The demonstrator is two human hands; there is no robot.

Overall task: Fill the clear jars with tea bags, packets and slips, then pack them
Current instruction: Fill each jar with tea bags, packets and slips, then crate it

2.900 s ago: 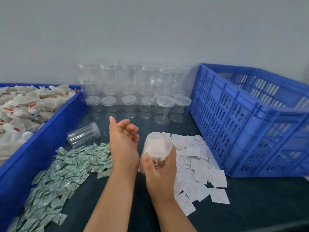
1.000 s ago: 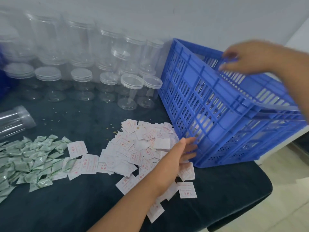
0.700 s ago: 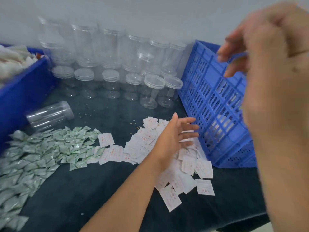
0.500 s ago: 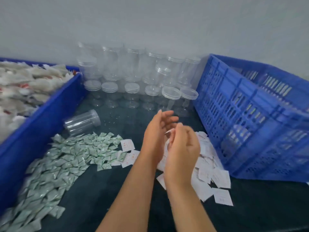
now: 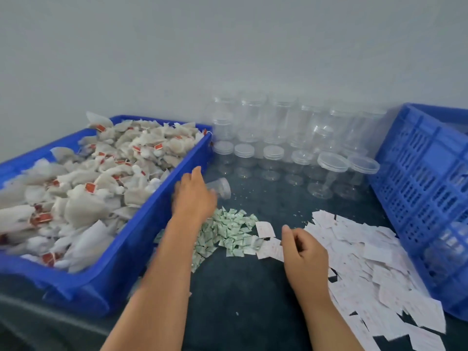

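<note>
Far left, the blue tray (image 5: 106, 282) is heaped w/ tea bags (image 5: 83, 188). My left hand (image 5: 193, 196) reaches past its wall onto the jar lying on its side (image 5: 220, 187). It's blurry, so can't tell if it's gripping. Green packets (image 5: 225, 231) sit just below on the worktop (image 5: 240, 300). Right hand (image 5: 304, 252) is loosely curled at the edge of the slips (image 5: 367, 264), can't tell if it's pinching one. Looks like a fresh jar starting imo: it needs standing up, lid off, then bags in. Crate (image 5: 425, 188) far right for packing.

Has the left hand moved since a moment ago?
Yes. The left hand went leftward, from over the paper slips to the lying jar.
</note>
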